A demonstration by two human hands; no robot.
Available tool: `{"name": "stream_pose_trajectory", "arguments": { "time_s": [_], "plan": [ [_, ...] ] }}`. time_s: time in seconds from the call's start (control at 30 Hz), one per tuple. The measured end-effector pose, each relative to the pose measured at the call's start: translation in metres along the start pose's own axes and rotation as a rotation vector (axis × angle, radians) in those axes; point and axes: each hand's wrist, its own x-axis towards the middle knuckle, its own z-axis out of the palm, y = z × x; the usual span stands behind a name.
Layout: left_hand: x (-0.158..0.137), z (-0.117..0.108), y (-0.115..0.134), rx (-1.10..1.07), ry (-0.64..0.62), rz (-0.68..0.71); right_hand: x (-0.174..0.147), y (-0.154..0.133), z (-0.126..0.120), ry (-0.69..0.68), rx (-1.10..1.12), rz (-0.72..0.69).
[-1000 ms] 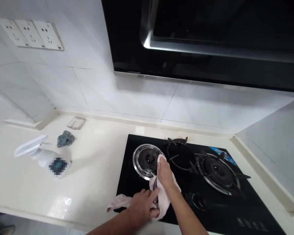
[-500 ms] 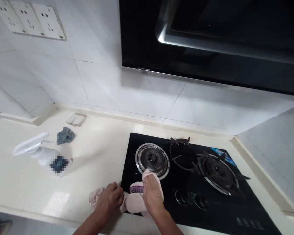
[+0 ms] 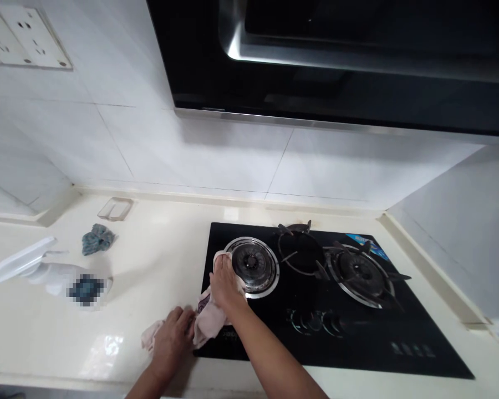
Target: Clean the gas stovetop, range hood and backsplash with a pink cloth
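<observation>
The left hand (image 3: 172, 338) is curled around the bunched end of a pink cloth (image 3: 210, 324) at the left edge of the black hob (image 3: 274, 338). Farther on, the right hand (image 3: 223, 280), fingers together, presses the cloth beside the left burner (image 3: 254, 265) (whether it also grips, I cannot tell). A pan support (image 3: 281, 249) stands between the 2 burners. Left on the bench (image 3: 149, 277): a white spray bottle (image 3: 56, 277), then a grey-blue scrubber (image 3: 97, 239).

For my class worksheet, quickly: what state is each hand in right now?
Left hand: closed, holding the pink cloth.
Right hand: on the cloth over the hob; whether it grips cannot be told.
</observation>
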Motion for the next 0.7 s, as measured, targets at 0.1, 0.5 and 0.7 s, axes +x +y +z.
{"name": "stream_pose_trajectory", "arguments": {
  "time_s": [0.1,0.5,0.7],
  "plan": [
    [-0.001,0.003,-0.001,-0.018,0.061,0.023,-0.031,0.008,-0.014,-0.037,-0.020,0.043],
    [0.014,0.008,0.040,-0.138,0.192,0.233,-0.075,0.116,-0.087,-0.057,-0.253,-0.115],
    [0.010,0.040,0.079,-0.111,0.242,0.383,-0.050,0.150,-0.101,-0.051,-0.450,-0.111]
  ]
}}
